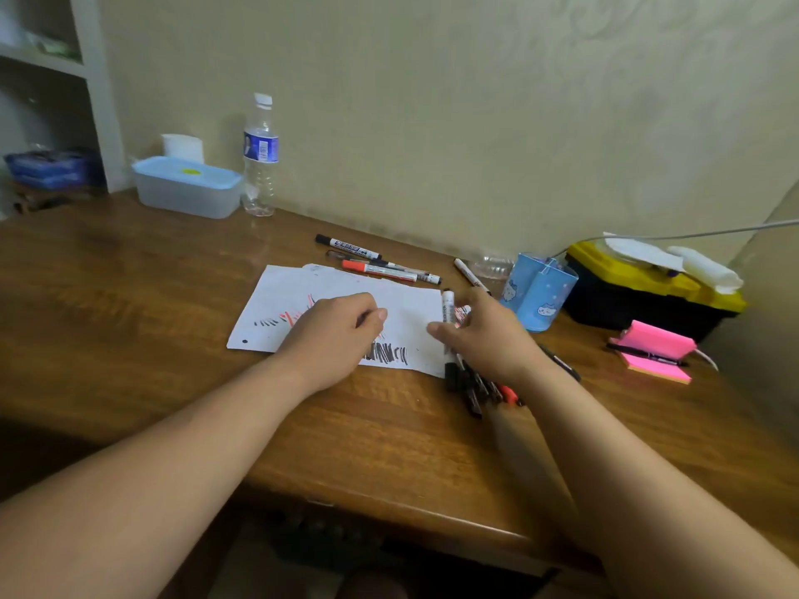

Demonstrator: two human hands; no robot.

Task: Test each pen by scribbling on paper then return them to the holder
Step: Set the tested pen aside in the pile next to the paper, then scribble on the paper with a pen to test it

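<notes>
Our right hand [480, 335] grips a pen [447, 311], holder [538, 296] just beyond; our left hand [337, 335] rests curled on paper [276, 296], grip unclear.

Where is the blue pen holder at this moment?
In the head view the blue pen holder stands on the desk right of centre, just beyond the right hand, beside the black-and-yellow box.

desk [173, 296]: glossy wood | sheet [276, 296]: matt paper | bottle [259, 166]: clear plastic

Water btl [260, 153] & blue-lid box [186, 188] at wall, pink stickies [657, 350] right
</notes>
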